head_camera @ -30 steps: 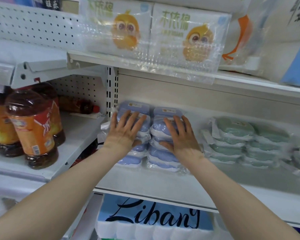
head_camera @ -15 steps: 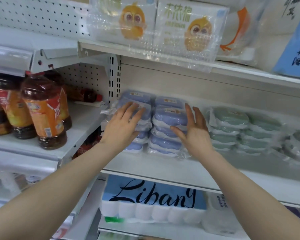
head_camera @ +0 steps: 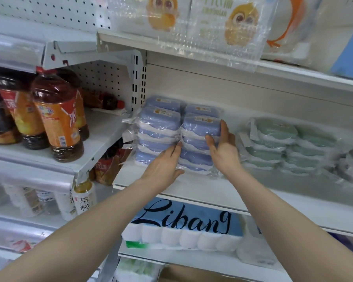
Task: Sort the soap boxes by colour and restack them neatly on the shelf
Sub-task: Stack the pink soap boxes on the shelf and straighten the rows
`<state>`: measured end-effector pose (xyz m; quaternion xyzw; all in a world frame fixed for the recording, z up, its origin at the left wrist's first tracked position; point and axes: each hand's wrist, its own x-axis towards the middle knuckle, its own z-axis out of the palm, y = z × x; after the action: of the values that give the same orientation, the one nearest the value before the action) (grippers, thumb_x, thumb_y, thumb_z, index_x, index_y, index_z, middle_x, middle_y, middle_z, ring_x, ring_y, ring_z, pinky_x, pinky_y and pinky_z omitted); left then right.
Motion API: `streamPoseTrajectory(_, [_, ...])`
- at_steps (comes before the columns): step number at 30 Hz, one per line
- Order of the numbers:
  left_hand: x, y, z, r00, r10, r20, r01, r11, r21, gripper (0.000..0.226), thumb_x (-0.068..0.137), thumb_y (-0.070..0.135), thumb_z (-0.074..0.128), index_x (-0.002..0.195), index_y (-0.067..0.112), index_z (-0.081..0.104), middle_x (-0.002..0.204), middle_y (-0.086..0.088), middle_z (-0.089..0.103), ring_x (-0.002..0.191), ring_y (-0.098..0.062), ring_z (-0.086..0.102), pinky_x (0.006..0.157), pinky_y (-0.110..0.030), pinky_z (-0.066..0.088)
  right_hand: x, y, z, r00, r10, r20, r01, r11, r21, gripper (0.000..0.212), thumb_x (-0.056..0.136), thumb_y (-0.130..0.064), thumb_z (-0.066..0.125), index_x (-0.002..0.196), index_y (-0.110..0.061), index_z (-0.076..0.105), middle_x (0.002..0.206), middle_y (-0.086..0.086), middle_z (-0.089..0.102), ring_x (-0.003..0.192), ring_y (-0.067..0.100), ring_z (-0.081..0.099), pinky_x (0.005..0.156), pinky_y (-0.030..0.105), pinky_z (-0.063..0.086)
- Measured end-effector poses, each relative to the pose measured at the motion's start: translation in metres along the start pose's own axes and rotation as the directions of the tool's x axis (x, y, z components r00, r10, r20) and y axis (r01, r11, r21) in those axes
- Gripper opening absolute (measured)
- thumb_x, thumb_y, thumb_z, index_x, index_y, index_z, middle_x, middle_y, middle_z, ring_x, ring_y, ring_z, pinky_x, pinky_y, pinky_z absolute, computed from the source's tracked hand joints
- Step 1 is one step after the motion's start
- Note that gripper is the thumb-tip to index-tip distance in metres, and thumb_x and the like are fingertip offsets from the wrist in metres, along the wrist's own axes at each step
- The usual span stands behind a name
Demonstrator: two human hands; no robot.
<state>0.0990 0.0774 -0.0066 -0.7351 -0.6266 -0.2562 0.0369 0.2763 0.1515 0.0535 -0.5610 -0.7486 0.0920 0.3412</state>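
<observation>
shop shelf (head_camera: 192,192), mid level. we bracket the right blue soap stack (head_camera: 201,127), upright, dead ahead: left hand (head_camera: 163,167) flat, fingers straight on its left edge; right hand (head_camera: 225,153) curled round its right side. green soap stacks (head_camera: 273,135) sit just rightward.

Filmed from a single wide-angle camera worn on the head. Facing forward and slightly downward, straight into a shop shelf (head_camera: 192,188), at arm's reach. Centred roughly on the left hand (head_camera: 163,167) and right hand (head_camera: 224,153), both at the blue soap boxes (head_camera: 161,123) in mid-frame. Looking up past the front edge of the upper shelf (head_camera: 293,72) to the tissue packs (head_camera: 222,27) along the top border, and down onto the roll pack (head_camera: 192,220) one level below. Wide enough to take in the bottles (head_camera: 57,115) at far left and the green soap boxes (head_camera: 277,139) at right. Forearms entering from both bottom corners, very near the lens.
</observation>
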Motion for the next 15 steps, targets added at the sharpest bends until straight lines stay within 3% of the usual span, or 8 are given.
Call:
streamPoseTrajectory(4, [-0.002, -0.002, -0.008, 0.999, 0.037, 0.005, -0.037, 0.998, 0.052, 0.081, 0.088, 0.029, 0.066, 0.152, 0.008, 0.021, 0.151, -0.012, 0.034, 0.129, -0.031, 0.042, 0.105, -0.039, 0.041, 0.001, 0.007, -0.001, 1.000, -0.019, 0.020, 0.019, 1.000, -0.019, 0.070, 0.098, -0.051, 0.042, 0.154, -0.027, 0.008, 0.147, 0.014, 0.030, 0.118, 0.039, 0.051, 0.093, 0.042, 0.046])
streamPoseTrajectory(6, [-0.001, -0.007, -0.016, 0.983, 0.149, -0.103, -0.136, 0.983, 0.122, 0.073, 0.078, 0.017, 0.075, 0.142, 0.007, 0.042, 0.135, -0.012, 0.052, 0.115, -0.033, 0.052, 0.089, -0.043, 0.052, 0.002, 0.010, -0.003, 0.999, -0.032, -0.003, 0.031, 0.994, -0.100, 0.073, 0.095, -0.058, 0.042, 0.154, -0.031, 0.008, 0.153, 0.014, 0.023, 0.131, 0.039, 0.040, 0.102, 0.046, 0.042])
streamPoseTrajectory(8, [0.005, -0.015, -0.028, 0.948, 0.228, -0.221, -0.166, 0.950, 0.266, 0.071, 0.066, 0.012, 0.080, 0.132, 0.010, 0.053, 0.124, -0.011, 0.058, 0.109, -0.032, 0.053, 0.084, -0.041, 0.051, 0.003, 0.008, -0.007, 0.986, -0.153, -0.062, 0.130, 0.950, -0.283, 0.074, 0.092, -0.064, 0.039, 0.154, -0.032, 0.013, 0.156, 0.014, 0.021, 0.142, 0.038, 0.025, 0.108, 0.049, 0.035])
streamPoseTrajectory(11, [0.016, -0.030, -0.050, 0.942, 0.213, -0.261, -0.072, 0.884, 0.461, 0.074, 0.072, 0.024, 0.074, 0.139, 0.012, 0.047, 0.140, -0.014, 0.047, 0.132, -0.037, 0.038, 0.106, -0.048, 0.030, 0.004, 0.001, -0.007, 0.916, -0.398, -0.053, 0.326, 0.814, -0.480, 0.067, 0.090, -0.064, 0.033, 0.149, -0.031, 0.031, 0.153, 0.015, 0.031, 0.141, 0.042, 0.026, 0.104, 0.058, 0.035])
streamPoseTrajectory(13, [0.021, -0.041, -0.055, 0.964, 0.151, -0.221, -0.017, 0.858, 0.513, 0.076, 0.081, 0.039, 0.065, 0.148, 0.015, 0.036, 0.151, -0.017, 0.034, 0.142, -0.040, 0.023, 0.114, -0.058, 0.016, 0.003, -0.004, -0.002, 0.899, -0.438, 0.015, 0.381, 0.764, -0.521, 0.060, 0.091, -0.058, 0.032, 0.145, -0.032, 0.039, 0.151, 0.013, 0.036, 0.139, 0.043, 0.030, 0.098, 0.061, 0.038])
streamPoseTrajectory(15, [0.023, -0.050, -0.053, 0.976, 0.119, -0.183, -0.007, 0.854, 0.520, 0.078, 0.084, 0.044, 0.060, 0.151, 0.020, 0.029, 0.154, -0.016, 0.030, 0.144, -0.042, 0.020, 0.112, -0.064, 0.015, 0.004, -0.005, 0.005, 0.910, -0.408, 0.074, 0.382, 0.756, -0.532, 0.054, 0.094, -0.049, 0.032, 0.143, -0.031, 0.042, 0.149, 0.013, 0.040, 0.137, 0.044, 0.034, 0.092, 0.060, 0.044])
